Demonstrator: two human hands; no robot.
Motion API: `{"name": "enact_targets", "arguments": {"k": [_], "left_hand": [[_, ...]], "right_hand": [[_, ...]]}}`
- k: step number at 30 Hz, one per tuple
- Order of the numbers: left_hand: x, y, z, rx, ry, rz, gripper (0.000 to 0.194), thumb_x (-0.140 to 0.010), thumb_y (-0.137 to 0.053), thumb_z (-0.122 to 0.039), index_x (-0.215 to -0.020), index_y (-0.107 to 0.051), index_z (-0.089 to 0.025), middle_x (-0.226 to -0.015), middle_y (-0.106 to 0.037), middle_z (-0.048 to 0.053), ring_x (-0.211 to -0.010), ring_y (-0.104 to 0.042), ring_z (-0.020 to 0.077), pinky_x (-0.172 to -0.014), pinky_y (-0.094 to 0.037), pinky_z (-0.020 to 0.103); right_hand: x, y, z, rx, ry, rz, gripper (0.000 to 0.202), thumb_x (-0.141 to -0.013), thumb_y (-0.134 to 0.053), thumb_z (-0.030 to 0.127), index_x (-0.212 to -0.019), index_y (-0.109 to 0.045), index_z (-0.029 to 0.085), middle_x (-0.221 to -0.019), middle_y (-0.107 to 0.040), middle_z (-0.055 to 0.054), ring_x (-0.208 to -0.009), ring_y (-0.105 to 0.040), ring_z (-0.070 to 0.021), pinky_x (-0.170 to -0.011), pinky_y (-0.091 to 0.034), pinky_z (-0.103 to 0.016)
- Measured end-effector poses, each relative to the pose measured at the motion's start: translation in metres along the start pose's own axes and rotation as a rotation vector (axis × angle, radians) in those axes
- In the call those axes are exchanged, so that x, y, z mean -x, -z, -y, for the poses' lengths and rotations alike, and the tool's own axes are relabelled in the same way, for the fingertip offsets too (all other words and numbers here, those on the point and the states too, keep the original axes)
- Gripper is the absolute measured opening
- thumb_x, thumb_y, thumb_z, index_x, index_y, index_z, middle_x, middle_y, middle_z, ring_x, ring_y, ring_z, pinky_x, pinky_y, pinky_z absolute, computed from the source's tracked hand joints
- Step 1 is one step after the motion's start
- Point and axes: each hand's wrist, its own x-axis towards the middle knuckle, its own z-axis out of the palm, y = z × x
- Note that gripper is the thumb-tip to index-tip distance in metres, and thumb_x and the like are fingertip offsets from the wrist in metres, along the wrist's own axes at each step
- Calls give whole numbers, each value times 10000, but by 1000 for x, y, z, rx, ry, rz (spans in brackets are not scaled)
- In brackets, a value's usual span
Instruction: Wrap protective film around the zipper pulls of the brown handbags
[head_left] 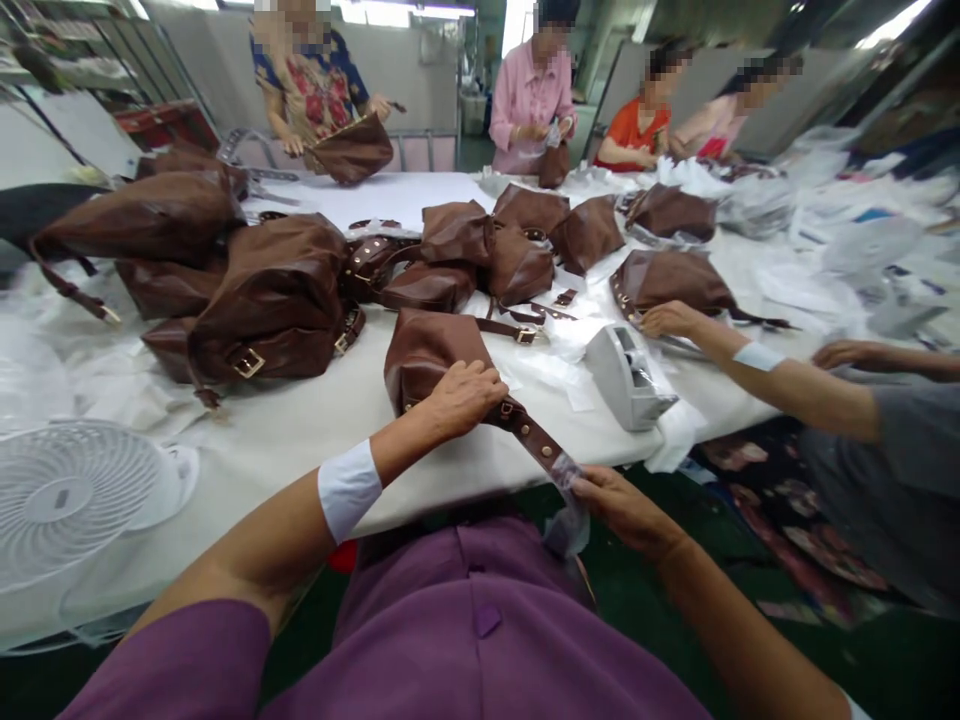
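Note:
A brown leather handbag (pixel 431 345) lies on the white-covered table in front of me. My left hand (pixel 469 397) presses on it with curled fingers, gripping it close to where the strap begins. The bag's studded shoulder strap (pixel 529 435) runs down over the table edge toward my body. Clear plastic film (pixel 566 470) is wrapped round its lower part. My right hand (pixel 619 503) is closed on the strap there, pinching strap and film together. More film (pixel 568 530) hangs below. The strap's far end is hidden by the film and my hand.
Several brown handbags (pixel 270 290) are heaped at the left and across the middle. A grey tape dispenser (pixel 630 375) stands right of my bag, a white fan (pixel 71 500) at left. A co-worker's hand (pixel 671 320) touches another bag (pixel 675 280). Several people work across the table.

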Motion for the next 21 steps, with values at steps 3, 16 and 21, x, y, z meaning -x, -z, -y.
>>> {"name": "enact_targets", "arguments": {"k": [3,16,21], "left_hand": [[8,-13,-7,8,-10,2,168,-897,-445,-197,-935,-609,-193,-929,-583,59,-845,-453,186,-654,-292,313],[16,-35,-74,166,51,79,186,-891,-438,-221,-992,-579,-152,-959,-582,92,-935,-507,219,-791,-409,355],[74,14,-32,579,171,-627,425,-852,-523,-373,-1243,-488,-212,-1306,-483,130,-1201,-444,249,-983,-373,396]], "right_hand": [[2,11,3,269,-35,16,363,-790,-572,480,-804,-626,121,-658,-538,0,-573,-440,-108,-536,-336,-222],[-58,-24,0,735,327,-170,357,-862,-421,422,-752,-620,147,-728,-621,-33,-708,-539,-188,-656,-377,-276],[-42,-20,53,548,438,146,344,-868,-461,434,-773,-619,144,-721,-585,-16,-690,-513,-162,-627,-389,-247]]}}
